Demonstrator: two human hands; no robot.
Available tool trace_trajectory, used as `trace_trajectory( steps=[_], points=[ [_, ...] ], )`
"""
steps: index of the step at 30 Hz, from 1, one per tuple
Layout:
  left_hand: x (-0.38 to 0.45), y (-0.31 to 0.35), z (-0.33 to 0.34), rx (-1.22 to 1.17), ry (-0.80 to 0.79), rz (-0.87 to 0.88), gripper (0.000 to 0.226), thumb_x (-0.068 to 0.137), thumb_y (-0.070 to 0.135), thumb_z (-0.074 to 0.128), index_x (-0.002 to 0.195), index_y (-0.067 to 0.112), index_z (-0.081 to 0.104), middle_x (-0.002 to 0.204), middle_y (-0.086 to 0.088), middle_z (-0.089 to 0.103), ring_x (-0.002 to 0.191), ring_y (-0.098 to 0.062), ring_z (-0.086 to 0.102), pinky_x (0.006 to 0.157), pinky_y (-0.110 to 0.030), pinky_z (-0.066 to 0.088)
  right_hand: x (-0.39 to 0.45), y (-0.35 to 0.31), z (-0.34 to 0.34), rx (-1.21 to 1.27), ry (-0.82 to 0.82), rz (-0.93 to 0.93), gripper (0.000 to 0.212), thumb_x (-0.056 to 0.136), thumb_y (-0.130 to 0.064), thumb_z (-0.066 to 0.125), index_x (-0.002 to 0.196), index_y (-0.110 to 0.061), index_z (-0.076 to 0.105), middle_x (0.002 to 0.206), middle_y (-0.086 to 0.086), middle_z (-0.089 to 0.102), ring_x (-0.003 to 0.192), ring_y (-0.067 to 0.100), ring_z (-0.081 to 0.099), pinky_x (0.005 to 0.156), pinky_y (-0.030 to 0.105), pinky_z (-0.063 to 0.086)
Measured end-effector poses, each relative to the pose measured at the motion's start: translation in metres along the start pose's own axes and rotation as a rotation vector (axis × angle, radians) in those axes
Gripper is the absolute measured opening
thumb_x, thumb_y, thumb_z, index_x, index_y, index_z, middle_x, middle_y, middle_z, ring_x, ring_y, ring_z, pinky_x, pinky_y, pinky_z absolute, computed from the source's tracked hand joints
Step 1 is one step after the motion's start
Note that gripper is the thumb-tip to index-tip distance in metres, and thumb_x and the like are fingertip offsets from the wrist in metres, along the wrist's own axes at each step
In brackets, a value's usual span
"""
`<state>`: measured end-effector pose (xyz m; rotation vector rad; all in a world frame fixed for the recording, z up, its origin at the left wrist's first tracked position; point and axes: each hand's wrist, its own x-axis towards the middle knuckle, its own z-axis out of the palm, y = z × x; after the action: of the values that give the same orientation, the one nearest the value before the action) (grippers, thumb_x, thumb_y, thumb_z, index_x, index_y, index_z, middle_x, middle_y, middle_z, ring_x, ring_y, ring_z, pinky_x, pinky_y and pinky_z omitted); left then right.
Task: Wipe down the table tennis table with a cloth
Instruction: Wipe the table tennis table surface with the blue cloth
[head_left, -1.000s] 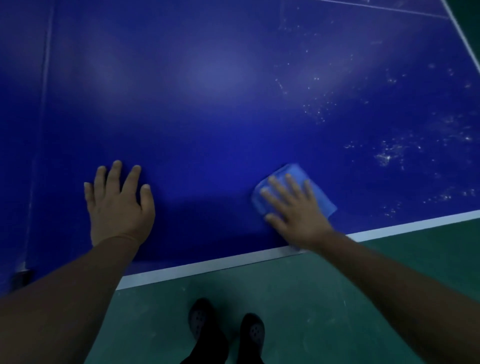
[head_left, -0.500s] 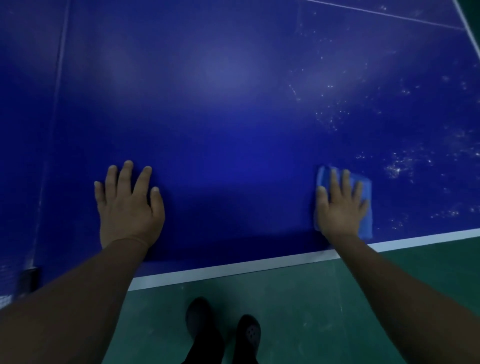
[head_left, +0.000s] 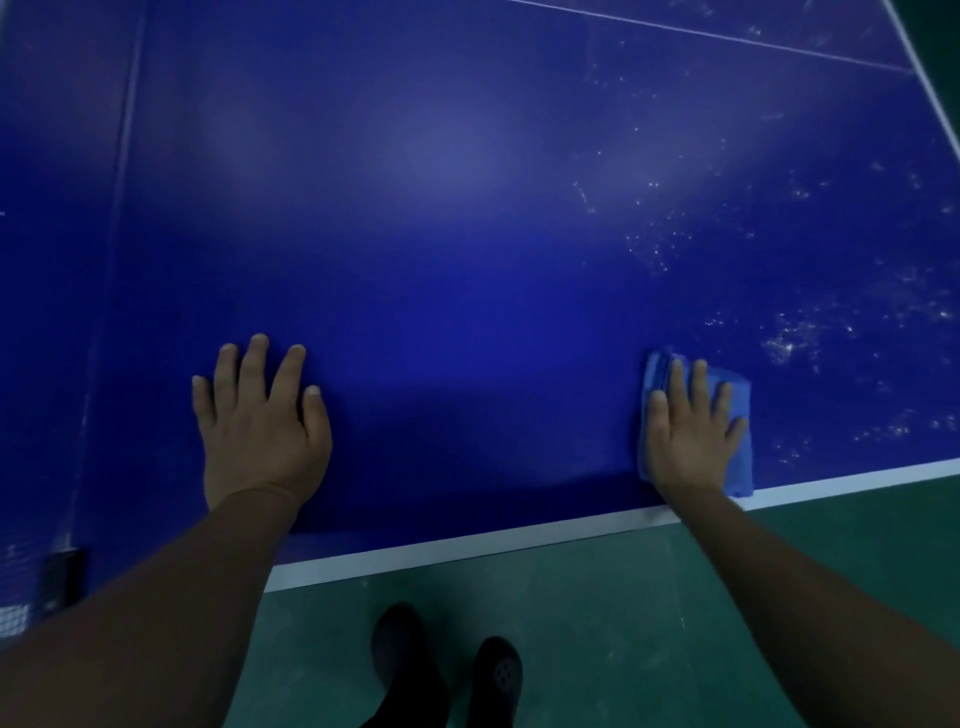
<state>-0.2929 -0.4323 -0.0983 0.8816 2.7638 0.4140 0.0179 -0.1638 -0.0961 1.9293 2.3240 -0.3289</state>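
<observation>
The dark blue table tennis table (head_left: 467, 234) fills most of the head view, with a white line along its near edge. My right hand (head_left: 688, 431) presses flat, fingers straight, on a folded light blue cloth (head_left: 740, 467) close to the near edge at the right. My left hand (head_left: 260, 421) rests flat on the bare table top at the left, fingers spread, holding nothing. White dusty specks (head_left: 784, 343) dot the surface to the right of the cloth and beyond it.
The green floor (head_left: 597, 623) lies below the near edge, with my dark shoes (head_left: 447, 670) on it. The net (head_left: 13, 621) and its post stand at the far left. A white centre line (head_left: 727, 36) crosses the far end.
My right hand slid the cloth rightward along the near edge, from mid-table toward the dusty patch, and turned its fingers straight ahead. My left hand stayed planted.
</observation>
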Motion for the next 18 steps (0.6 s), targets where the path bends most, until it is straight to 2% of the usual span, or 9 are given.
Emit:
trace_trajectory(
  steps=[2, 4, 6, 13, 18],
  points=[
    [0.000, 0.000, 0.000, -0.005, 0.000, 0.002, 0.060, 0.097, 0.044, 0.024, 0.151, 0.021, 0.037, 0.163, -0.008, 0.021, 0.152, -0.027, 0.003, 0.122, -0.051, -0.002, -0.035, -0.014, 0.014, -0.051, 0.005, -0.149, 0.065, 0.096, -0.059, 0.008, 0.157, -0.035, 0.006, 0.167, -0.006, 0.002, 0.153, 0.028, -0.003, 0.121, 0.058, 0.000],
    [-0.001, 0.001, -0.001, -0.005, -0.004, -0.001, 0.060, 0.097, 0.044, 0.023, 0.151, 0.022, 0.036, 0.163, -0.008, 0.021, 0.152, -0.027, 0.003, 0.122, -0.051, -0.003, -0.066, -0.022, 0.023, -0.119, -0.037, -0.402, 0.062, 0.099, -0.058, 0.010, 0.156, -0.034, 0.009, 0.166, -0.005, 0.004, 0.153, 0.030, -0.001, 0.121, 0.057, 0.000],
    [-0.001, 0.001, -0.001, -0.003, -0.007, -0.006, 0.061, 0.096, 0.045, 0.022, 0.152, 0.022, 0.036, 0.163, -0.008, 0.020, 0.152, -0.027, 0.002, 0.122, -0.050, -0.004, -0.062, -0.030, 0.024, -0.167, -0.056, -0.582, 0.060, 0.101, -0.057, 0.011, 0.156, -0.033, 0.012, 0.166, -0.005, 0.006, 0.153, 0.029, -0.002, 0.120, 0.060, 0.002],
    [0.000, 0.000, 0.000, 0.000, -0.023, 0.003, 0.063, 0.095, 0.046, 0.022, 0.152, 0.023, 0.035, 0.163, -0.007, 0.020, 0.152, -0.025, 0.002, 0.122, -0.049, -0.004, 0.015, -0.086, 0.013, -0.149, -0.002, -0.511, 0.063, 0.099, -0.059, 0.008, 0.158, -0.036, 0.009, 0.167, -0.008, 0.001, 0.153, 0.026, -0.007, 0.120, 0.058, -0.002],
    [0.000, 0.002, -0.003, 0.058, -0.043, 0.025, 0.072, 0.091, 0.052, 0.016, 0.151, 0.018, 0.038, 0.162, -0.012, 0.024, 0.152, -0.031, 0.007, 0.122, -0.052, 0.000, 0.031, -0.091, 0.012, -0.193, -0.014, -0.608, 0.063, 0.099, -0.059, 0.004, 0.158, -0.036, 0.004, 0.167, -0.009, -0.004, 0.153, 0.024, -0.012, 0.121, 0.056, -0.005]
  ],
)
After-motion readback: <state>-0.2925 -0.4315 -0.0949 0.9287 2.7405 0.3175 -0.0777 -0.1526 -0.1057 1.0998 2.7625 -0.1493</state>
